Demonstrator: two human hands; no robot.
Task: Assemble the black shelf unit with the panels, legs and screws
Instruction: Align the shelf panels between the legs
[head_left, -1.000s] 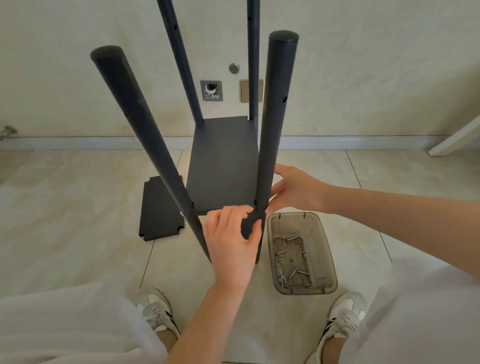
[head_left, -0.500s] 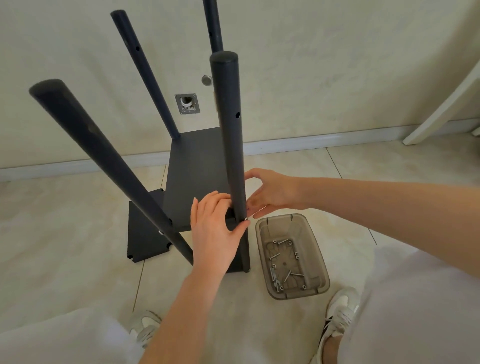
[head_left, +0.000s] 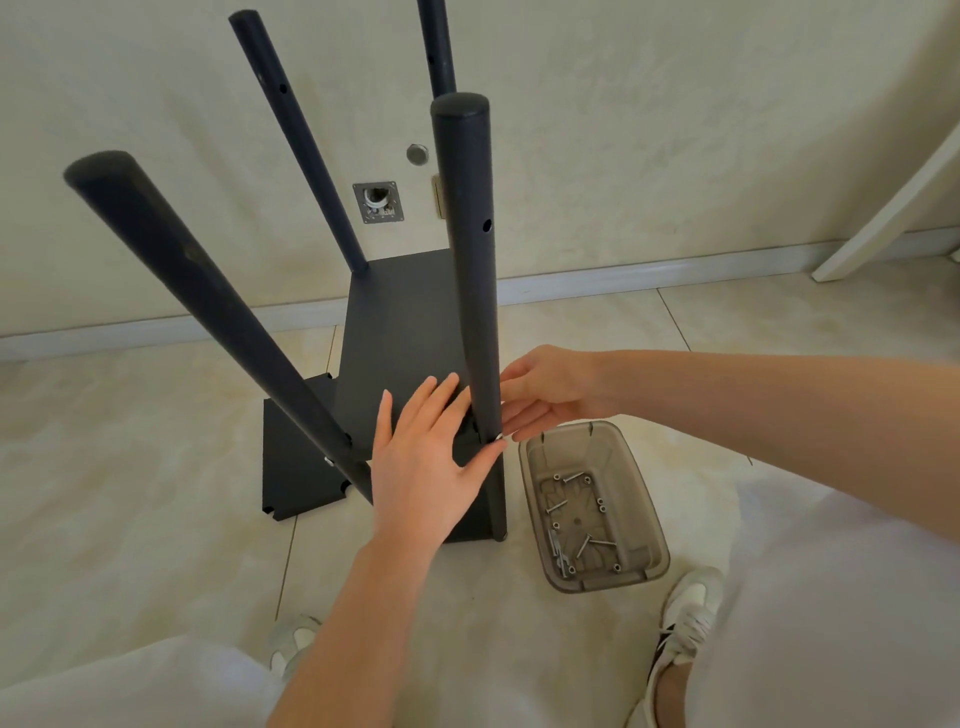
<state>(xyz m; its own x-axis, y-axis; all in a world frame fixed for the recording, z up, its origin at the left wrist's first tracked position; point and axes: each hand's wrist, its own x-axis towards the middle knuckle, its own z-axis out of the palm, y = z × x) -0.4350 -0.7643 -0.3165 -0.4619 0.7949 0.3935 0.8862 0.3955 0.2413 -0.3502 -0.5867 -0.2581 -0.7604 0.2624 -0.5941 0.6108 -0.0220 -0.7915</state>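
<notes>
Clear plastic tray (head_left: 655, 540) of loose steel screws sits just right of the front leg (head_left: 470, 260); left hand (head_left: 426, 467), fingers straight, presses the matte black panel (head_left: 400, 353) against that leg; silver screw (head_left: 497, 436) pokes sideways from the leg's right face, at the right hand (head_left: 550, 395) fingertips, uncurled, likely nearer; round leg upright.

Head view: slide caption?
Left hand and right hand at a silver screw in the black round leg beside grey plastic tray.
</notes>
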